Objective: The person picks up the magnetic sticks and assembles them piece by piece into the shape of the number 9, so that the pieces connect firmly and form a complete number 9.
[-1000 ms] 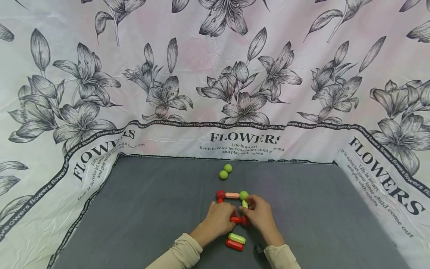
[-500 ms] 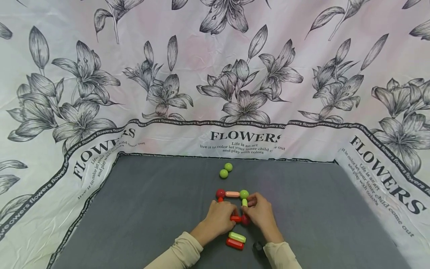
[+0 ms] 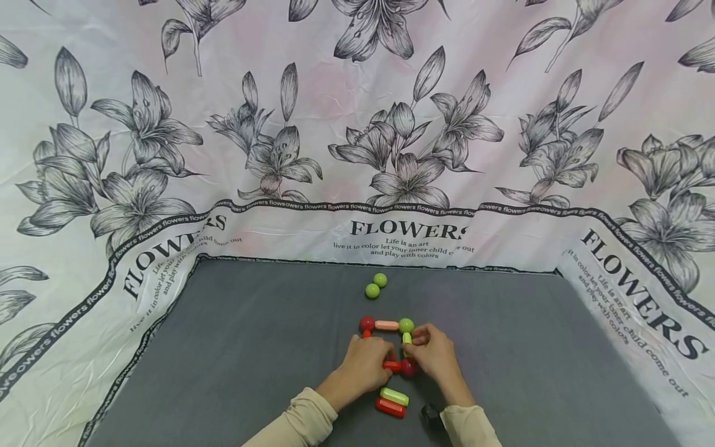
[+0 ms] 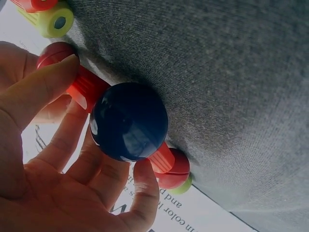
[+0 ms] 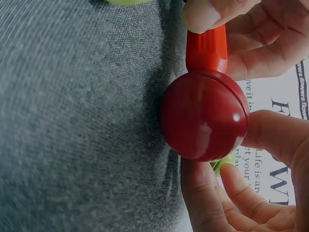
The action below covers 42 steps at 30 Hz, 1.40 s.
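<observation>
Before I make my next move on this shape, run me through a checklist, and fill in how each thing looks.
1. Left hand gripping the near red rod: ok.
2. Right hand pinching the lime rod: ok.
3. Near red rod meeting the near red ball: ok, no gap shows.
4. Lime rod meeting that ball: cannot tell, your fingers cover the joint in the head view.
5. Pink rod lined up between the far red ball and green ball: ok.
6. Space in front free of loose pieces: not ok, a spare red rod lies there.
</observation>
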Motion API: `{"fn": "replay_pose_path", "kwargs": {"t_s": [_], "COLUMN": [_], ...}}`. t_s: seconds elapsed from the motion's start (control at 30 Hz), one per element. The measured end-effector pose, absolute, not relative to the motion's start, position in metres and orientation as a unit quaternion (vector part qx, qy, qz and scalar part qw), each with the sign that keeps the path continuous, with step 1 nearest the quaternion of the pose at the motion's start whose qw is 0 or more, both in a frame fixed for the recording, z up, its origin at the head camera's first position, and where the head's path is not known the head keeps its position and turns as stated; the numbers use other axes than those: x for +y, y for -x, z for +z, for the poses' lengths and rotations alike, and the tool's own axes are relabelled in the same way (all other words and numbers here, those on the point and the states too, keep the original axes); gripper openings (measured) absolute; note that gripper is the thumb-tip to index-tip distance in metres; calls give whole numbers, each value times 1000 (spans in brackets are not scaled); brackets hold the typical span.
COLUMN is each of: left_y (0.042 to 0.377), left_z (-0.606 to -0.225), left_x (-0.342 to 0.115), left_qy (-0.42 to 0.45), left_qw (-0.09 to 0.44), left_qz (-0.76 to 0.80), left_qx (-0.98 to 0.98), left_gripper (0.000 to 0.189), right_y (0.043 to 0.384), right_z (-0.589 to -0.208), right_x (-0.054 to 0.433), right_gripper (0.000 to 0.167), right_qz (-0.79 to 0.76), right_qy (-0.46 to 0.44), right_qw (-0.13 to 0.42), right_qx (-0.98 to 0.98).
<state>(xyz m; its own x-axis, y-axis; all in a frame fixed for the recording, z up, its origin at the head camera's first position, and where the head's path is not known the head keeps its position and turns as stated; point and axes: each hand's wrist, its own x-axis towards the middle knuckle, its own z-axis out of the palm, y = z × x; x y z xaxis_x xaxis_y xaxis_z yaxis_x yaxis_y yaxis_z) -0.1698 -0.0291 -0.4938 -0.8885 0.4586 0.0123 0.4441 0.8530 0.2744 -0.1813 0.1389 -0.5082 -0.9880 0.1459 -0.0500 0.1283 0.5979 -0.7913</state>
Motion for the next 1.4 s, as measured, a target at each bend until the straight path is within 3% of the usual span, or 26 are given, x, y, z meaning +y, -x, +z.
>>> {"fn": "replay_pose_path", "kwargs": {"t_s": [0.13,0.33,0.57,1.4], "left_y": [169,173,178,182], "left_z": [-494,-494,-497,-495], "left_x": [-37,-52,-58,-60], "left_qy": [-224,-134,-82,-66], "left_qw": [9,-33,19,57], "left_qz": [197,298,294,297], "left_qx": [954,944,952,951], "left_gripper": [17,36,60,63], "right_y": [178,171,169,170], "right_z": [-509,-509,-512,-512], "right_x": [140,143,141,138], "right_gripper": [32,37,38,35], "right_qz": [447,457,463,465], "right_qy": [72,69,72,79], "right_qw": [12,-5,-13,-3], "right_qx": [-892,-887,-883,-882]}}
